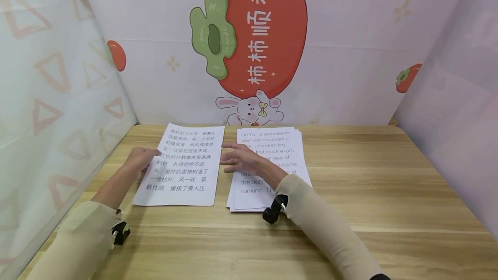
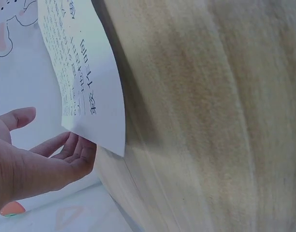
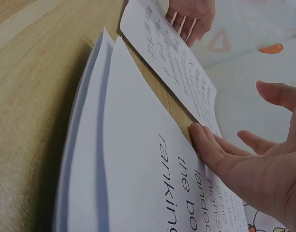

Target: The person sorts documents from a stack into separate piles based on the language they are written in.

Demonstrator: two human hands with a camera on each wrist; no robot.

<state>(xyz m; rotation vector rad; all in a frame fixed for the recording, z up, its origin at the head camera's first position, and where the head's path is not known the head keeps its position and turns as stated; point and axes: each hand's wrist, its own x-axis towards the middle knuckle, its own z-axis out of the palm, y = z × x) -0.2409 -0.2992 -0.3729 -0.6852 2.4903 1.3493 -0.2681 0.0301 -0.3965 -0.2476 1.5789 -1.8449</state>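
Note:
A white sheet with printed Chinese text (image 1: 183, 163) lies on the left part of the wooden table. At its left edge is my left hand (image 1: 140, 159); in the left wrist view the fingers (image 2: 80, 154) reach the paper's edge, their tips hidden by it, and the thumb stands apart. To the right lies a stack of sheets with English text (image 1: 268, 198), its edges slightly uneven. My right hand (image 1: 245, 160) is above the stack's left side, fingers spread toward the Chinese sheet's right edge. The right wrist view shows its thumb raised, nothing pinched.
The wooden table (image 1: 369, 193) extends to the right of the stack. A white backdrop (image 1: 342, 85) with persimmon and rabbit drawings stands behind it. A patterned side curtain (image 1: 58, 68) borders the left, and a pale curtain (image 1: 463, 120) the right.

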